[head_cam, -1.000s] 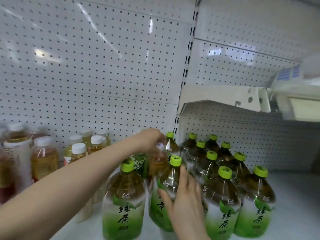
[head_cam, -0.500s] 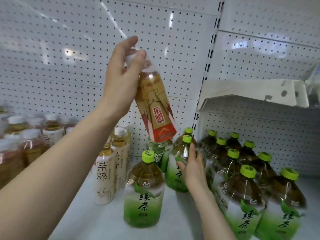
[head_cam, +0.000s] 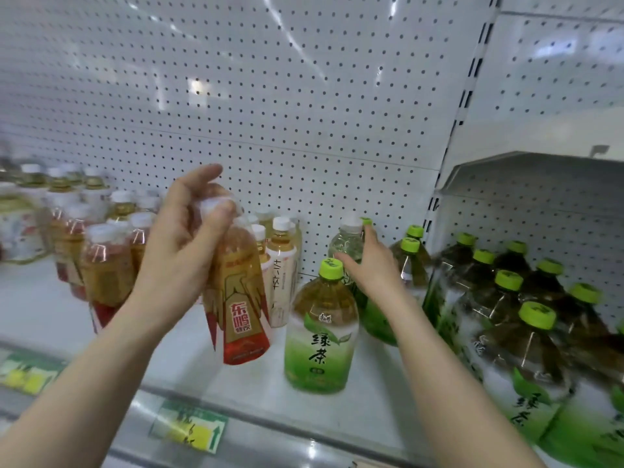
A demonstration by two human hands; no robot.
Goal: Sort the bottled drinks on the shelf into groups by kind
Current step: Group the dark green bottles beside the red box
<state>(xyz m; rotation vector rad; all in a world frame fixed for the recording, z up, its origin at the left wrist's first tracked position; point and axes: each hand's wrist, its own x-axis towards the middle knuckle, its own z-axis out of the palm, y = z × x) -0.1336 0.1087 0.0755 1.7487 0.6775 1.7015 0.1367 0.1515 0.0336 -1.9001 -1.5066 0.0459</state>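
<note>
Far left on the shelf [head_cam: 40, 309] stands a white-capped red-gold group [head_cam: 104, 268]; just right, left hand [head_cam: 179, 255] is clamped round neck & cap of a tilted red-gold bottle [head_cam: 238, 298], centre-left, in front of pale tea bottles [head_cam: 282, 265]. Centre: lone green tea bottle [head_cam: 320, 336] upright; behind it right hand [head_cam: 371, 268], fingers straight & spread, at a clear bottle [head_cam: 346, 241], contact unclear. Green-capped btls [head_cam: 506, 315] crowd frame right.
</note>
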